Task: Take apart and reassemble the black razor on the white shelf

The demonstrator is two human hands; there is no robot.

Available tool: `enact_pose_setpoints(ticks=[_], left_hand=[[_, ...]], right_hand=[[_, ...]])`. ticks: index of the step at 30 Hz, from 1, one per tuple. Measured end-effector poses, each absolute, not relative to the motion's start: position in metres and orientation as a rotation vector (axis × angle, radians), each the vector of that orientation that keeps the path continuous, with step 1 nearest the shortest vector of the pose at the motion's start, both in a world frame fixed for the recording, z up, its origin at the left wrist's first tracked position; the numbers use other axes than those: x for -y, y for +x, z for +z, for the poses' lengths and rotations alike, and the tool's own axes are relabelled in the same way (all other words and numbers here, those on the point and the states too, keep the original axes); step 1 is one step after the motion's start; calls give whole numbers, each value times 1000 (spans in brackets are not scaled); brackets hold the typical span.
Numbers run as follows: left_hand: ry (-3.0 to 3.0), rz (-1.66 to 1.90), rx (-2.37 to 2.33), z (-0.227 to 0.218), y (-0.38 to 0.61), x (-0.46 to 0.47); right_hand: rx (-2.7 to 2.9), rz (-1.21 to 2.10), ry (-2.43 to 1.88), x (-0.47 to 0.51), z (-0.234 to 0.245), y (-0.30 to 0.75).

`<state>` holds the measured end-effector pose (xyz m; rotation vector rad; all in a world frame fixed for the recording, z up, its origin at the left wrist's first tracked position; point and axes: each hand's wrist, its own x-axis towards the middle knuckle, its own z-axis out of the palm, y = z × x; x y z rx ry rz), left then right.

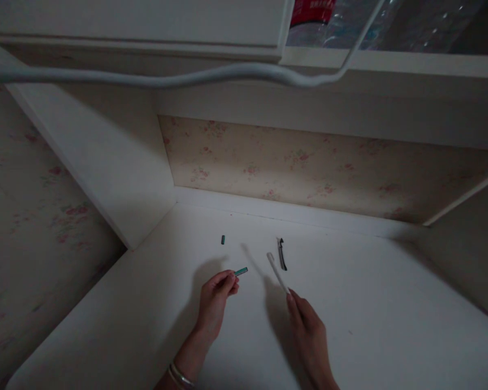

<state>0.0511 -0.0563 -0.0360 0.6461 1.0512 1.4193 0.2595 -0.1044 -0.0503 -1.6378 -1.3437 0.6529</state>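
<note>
My left hand (216, 299) pinches one end of a slim green razor blade cartridge (241, 271) with a dark edge, held above the white surface. In my right hand (307, 325) is a thin white toothbrush (277, 272), its head angled up and to the left; its bristles are too small to make out. Just beyond the toothbrush lies a black and silver razor handle (282, 254). A second, small dark green cartridge (223, 239) rests on the surface beyond my left hand. The two hands are apart.
The white tabletop (374, 281) is bounded by a white side panel (106, 157) at left and a flowered wall (276, 168) behind. Overhead are a white cabinet (146, 21), a curved white rod (154, 81) and clear plastic bottles (361, 27) on a shelf.
</note>
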Motion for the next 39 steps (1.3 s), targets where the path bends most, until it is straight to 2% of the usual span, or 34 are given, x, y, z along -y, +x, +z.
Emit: enact_pose_setpoints(ticks=[11,15,23,39], left_hand=[[623,1370,-1074,-34,54,58],[633,1329,-1078,-32,55,59],[668,1277,-1061,-32,58,61],[765,1212,-1113,-28,64,62]], right_hand=[[1438,67,-2203,44,-62,383],[1507,55,-2491,32,-55,403],[1515,46,-2655,22,-44,406],[1605,-45,-2708,12,-36,399]])
